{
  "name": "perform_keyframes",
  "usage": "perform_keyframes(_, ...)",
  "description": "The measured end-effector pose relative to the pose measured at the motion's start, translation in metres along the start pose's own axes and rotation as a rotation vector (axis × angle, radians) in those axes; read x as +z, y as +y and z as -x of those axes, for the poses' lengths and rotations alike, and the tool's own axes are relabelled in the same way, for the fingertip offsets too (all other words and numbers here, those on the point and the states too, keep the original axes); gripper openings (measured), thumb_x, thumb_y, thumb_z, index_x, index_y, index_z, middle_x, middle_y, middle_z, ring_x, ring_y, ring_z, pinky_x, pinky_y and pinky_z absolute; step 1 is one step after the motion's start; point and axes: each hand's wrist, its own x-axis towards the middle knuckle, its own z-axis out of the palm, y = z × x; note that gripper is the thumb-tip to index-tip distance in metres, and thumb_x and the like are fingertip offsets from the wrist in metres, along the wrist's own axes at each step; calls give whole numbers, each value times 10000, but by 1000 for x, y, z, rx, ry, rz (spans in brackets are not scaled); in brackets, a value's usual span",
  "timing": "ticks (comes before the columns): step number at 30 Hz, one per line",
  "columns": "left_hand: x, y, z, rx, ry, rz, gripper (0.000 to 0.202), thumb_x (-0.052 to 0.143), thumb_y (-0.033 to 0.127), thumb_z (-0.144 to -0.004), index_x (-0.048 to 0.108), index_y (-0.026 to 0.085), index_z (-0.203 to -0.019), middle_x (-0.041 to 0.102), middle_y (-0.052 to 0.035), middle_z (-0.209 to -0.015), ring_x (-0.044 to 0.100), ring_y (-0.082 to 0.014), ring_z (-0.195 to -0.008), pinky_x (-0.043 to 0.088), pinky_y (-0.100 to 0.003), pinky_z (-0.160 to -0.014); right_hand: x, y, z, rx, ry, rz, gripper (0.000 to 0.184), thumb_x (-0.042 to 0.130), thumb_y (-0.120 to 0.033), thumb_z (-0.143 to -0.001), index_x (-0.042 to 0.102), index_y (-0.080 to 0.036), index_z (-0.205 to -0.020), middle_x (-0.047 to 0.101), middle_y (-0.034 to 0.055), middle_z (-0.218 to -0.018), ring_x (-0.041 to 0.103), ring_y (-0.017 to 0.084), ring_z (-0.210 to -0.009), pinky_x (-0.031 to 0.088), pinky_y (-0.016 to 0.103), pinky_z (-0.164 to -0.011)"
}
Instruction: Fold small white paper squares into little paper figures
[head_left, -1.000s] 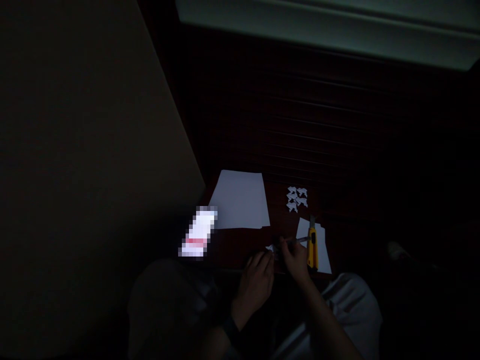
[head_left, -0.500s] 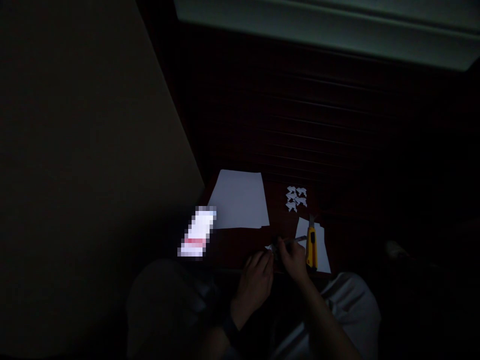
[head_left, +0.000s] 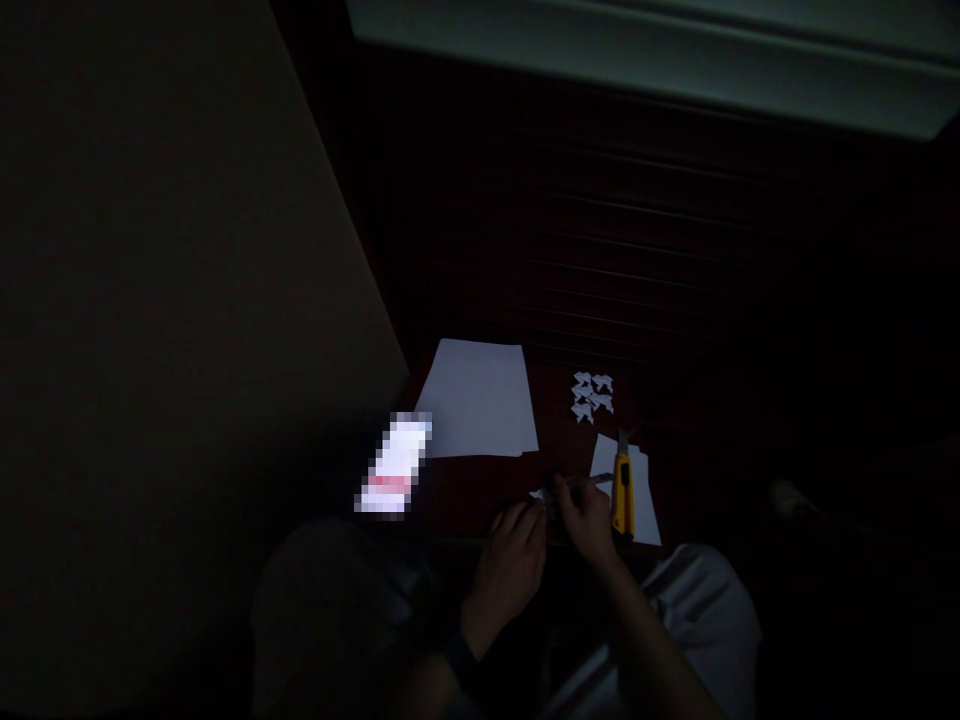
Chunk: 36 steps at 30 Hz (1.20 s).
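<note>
My left hand rests at the front edge of the small dark table, its fingers closed on a small folded piece of white paper. Close beside it, my right hand is closed around a thin grey strip that looks like a ruler, whose end sticks out to the right. The fingertips of both hands meet near the paper, and most of it is hidden by them and the dark. Just right of my right hand lies a yellow utility knife, blade out, on white paper sheets.
A stack of large white paper lies at the back left of the table. Several small folded paper figures sit together at the back right. A lit, blurred phone screen is at the left edge. A wall stands left.
Hardly anything differs. My right hand has shifted very slightly beside the folded paper; my left hand stays in place.
</note>
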Motion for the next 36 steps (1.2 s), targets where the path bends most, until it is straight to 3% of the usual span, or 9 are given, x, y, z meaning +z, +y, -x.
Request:
perform_keyframes(15, 2, -1, 0, -5, 15, -1, 394, 383, 133, -821, 439, 156, -1209, 480, -75, -1229, 409, -230, -1107, 321, -423, -954, 1, -2, -1, 40, 38, -72, 412, 399, -450, -850, 614, -140, -685, 635, 56, -591, 581, 165, -549, 370, 234, -502)
perform_keyframes(25, 1, 0, 0, -4, 27, -7, 368, 382, 146, -825, 459, 162, -1185, 517, -87, -1171, 427, -234, -1086, 343, -433, -927, -2, -14, 0, -50, -103, -177, 322, 405, -369, -868, 622, -160, -756, 668, 54, -722, 616, 180, -691, 425, 244, -604)
perform_keyframes(36, -1, 1, -1, -6, 13, 1, 364, 397, 137, -817, 468, 151, -1173, 514, -84, -1172, 420, -234, -1090, 321, -431, -952, 0, -12, 0, -56, -94, -130, 318, 409, -356, -871, 618, -163, -728, 665, 50, -693, 617, 172, -647, 409, 234, -557)
